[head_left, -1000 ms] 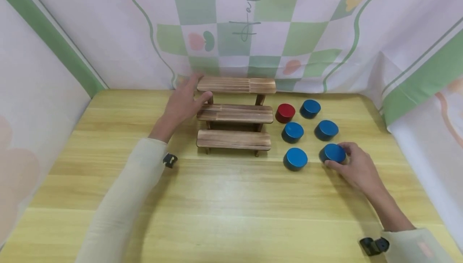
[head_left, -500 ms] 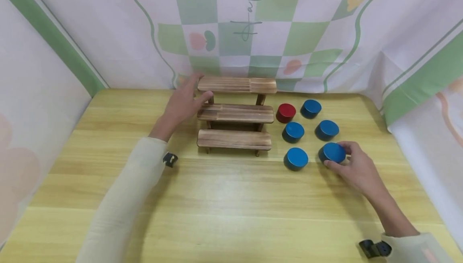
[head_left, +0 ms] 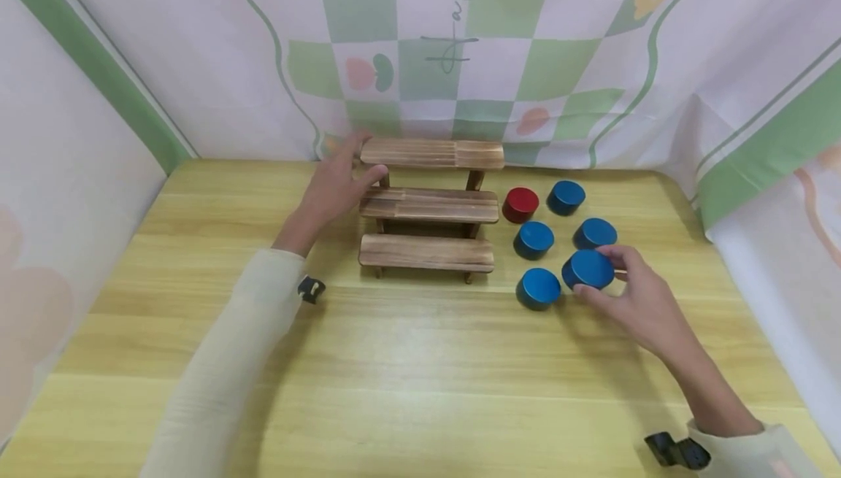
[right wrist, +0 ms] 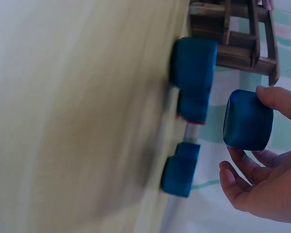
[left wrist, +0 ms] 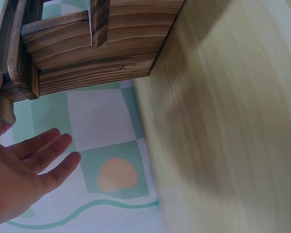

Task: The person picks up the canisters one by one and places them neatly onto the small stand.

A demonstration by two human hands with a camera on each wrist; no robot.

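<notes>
My right hand [head_left: 647, 303] pinches a short blue cylinder [head_left: 589, 268] between thumb and fingers. In the right wrist view this blue cylinder [right wrist: 248, 120] is held up off the tabletop. My left hand [head_left: 335, 184] grips the left end of the top step of a three-tier wooden stand [head_left: 430, 154]. In the left wrist view the thumb and a fingertip are at the wood's end, while the other fingers of the left hand [left wrist: 24, 170] spread free. Right of the stand are a red cylinder [head_left: 521, 204] and several other blue cylinders [head_left: 538, 289].
The stand is at the back of a light wooden table [head_left: 407, 368], against a checkered curtain [head_left: 427, 69]. White cloth with green bands hangs at the left and right sides. One blue cylinder [head_left: 595, 236] lies just behind the held one.
My right hand has lifted the blue cylinder and moved it left and slightly away from me. The left hand keeps its grip on the stand.
</notes>
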